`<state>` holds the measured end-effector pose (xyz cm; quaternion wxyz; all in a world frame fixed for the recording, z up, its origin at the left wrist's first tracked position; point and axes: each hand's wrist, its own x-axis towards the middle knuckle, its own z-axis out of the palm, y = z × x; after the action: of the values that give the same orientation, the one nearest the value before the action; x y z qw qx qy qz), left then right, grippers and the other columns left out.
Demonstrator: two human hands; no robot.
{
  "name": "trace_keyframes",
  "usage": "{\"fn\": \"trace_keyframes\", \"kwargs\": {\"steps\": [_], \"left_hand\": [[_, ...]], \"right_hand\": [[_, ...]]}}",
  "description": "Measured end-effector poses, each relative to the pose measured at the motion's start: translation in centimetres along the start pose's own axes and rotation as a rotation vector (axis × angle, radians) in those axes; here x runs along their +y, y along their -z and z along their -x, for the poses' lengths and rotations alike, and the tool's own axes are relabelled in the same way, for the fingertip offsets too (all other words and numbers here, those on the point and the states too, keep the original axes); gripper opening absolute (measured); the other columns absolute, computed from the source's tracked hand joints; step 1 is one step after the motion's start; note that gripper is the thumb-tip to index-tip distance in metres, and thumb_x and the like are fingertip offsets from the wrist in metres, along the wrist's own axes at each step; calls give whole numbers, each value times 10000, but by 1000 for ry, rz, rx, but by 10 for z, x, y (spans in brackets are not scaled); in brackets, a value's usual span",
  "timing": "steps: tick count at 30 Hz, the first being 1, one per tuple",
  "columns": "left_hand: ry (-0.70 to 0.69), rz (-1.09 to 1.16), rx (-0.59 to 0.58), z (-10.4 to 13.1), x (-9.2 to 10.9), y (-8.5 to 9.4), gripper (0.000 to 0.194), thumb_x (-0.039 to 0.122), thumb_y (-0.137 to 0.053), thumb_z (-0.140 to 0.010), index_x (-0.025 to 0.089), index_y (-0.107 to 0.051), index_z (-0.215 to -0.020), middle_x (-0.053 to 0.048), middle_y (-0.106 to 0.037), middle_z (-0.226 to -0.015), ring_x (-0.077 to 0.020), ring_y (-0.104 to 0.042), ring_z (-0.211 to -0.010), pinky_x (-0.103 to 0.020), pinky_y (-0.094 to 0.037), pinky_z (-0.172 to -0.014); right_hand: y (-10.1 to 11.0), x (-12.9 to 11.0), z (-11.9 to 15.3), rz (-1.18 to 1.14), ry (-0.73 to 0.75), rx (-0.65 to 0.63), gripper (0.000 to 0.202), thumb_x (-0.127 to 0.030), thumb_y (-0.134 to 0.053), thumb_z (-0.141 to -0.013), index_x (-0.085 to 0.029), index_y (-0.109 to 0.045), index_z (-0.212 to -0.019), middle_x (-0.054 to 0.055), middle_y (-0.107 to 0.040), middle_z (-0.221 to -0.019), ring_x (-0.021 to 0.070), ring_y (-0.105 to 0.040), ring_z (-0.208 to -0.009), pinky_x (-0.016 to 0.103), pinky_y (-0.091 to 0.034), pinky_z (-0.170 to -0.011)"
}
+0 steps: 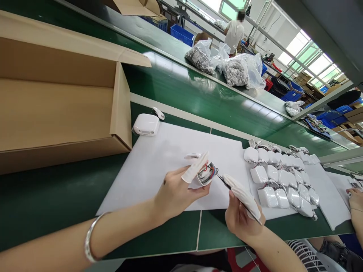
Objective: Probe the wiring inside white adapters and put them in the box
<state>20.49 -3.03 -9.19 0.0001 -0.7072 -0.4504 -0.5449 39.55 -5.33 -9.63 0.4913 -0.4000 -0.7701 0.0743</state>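
My left hand (177,189) is closed around a small white plastic housing (202,180), its open side facing right. Coloured wires (209,172), red and blue among them, are bunched inside. A white finger cot covers one of the left fingers. In my right hand (245,219), also wearing white finger covers, is a pair of dark tweezers (223,182). The tips reach the wires at the housing's right edge; whether they grip one I cannot tell. Behind my left hand, a curved white piece (193,155) lies on the white sheet (170,151).
A large open cardboard box (121,109) stands at left. Near it sits a white rounded unit (146,124) beside a small white part (159,113). Rows of white units (268,197) fill the right side. Bags of small parts (236,71) lie beyond; another person's hand (356,200) is far right.
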Motion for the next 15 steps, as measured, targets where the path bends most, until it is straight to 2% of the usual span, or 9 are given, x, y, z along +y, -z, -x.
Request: {"fn": "trace_keyframes", "kwargs": {"steps": [2, 4, 8, 11, 15], "left_hand": [[-25, 16, -27, -1, -1, -1, 365, 169, -624, -739, 177, -532, -1092, -10, -697, -816, -145, -675, -701, -203, -560, -623], [-43, 63, -44, -1, -1, -2, 324, 163, -619, -748, 182, -542, -1063, -18, -697, -868, -147, -677, -758, -207, -561, -675], [-58, 133, -108, -1, -4, -4, 228, 164, -618, -753, 158, -557, -973, -40, -698, -885, -140, -674, -768, -197, -555, -697], [-24, 193, -197, -1, -7, -4, 173, 164, -597, -764, 169, -569, -935, -39, -698, -907, -146, -673, -767, -207, -556, -695], [102, 290, -313, -2, -8, -1, 139, 199, -605, -761, 183, -588, -898, -14, -700, -868, -148, -672, -730, -219, -559, -721]], "right_hand": [[-1, -8, -11, -6, -45, 109, 182, -124, -645, -785, -206, -632, -948, 63, -692, -834, 211, -674, -765, 316, -604, -674], [-3, -14, -22, -58, -147, 152, 133, -133, -611, -815, -188, -624, -935, 58, -688, -817, 203, -675, -733, 325, -605, -659], [-8, -17, -39, -359, -519, 226, 71, -235, -574, -863, -169, -597, -872, 15, -667, -752, 169, -668, -671, 307, -610, -598], [-12, -13, -46, -620, -781, 278, 155, -307, -659, -801, -169, -598, -838, -9, -652, -736, 144, -657, -684, 269, -604, -605], [-15, -6, -52, -922, -1097, 314, 257, -306, -789, -654, -149, -608, -744, -29, -630, -685, 89, -623, -636, 165, -578, -583]]}}
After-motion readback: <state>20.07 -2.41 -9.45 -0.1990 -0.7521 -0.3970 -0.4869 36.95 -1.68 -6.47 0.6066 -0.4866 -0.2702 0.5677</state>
